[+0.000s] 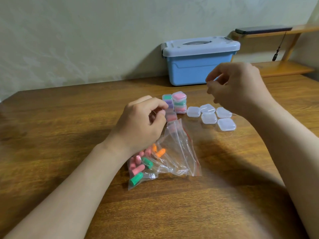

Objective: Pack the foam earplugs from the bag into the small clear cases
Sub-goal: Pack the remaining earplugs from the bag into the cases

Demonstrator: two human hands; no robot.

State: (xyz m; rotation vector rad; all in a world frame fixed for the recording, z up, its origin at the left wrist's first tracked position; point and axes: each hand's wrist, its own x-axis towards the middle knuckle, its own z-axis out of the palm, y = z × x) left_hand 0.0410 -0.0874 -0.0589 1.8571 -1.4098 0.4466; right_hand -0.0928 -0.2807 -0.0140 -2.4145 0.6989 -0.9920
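Hovering over the wooden table, the left hand had its fingers curled in, with thumb and forefinger tips right at the edge of a lone case with pink plugs inside. I could not tell if it pinched that case or only touched it. The right hand was raised higher, blurred, fingers curled toward the thumb; I could not tell if anything was between them.

The clear zip bag lay flat on the table under and just beside the left wrist, its mouth pointing toward the cases. The loose earplugs, pink, green and orange, were bunched in the bag's near corner.

The filled cases stood stacked in two short piles just behind the lone case, showing pink, green and purple. The empty cases, five of them, lids shut, sat clustered on the table below the right hand.

A blue storage box with a pale lid stood against the wall. A wooden shelf stood at the right, with a dark phone on its upper board.
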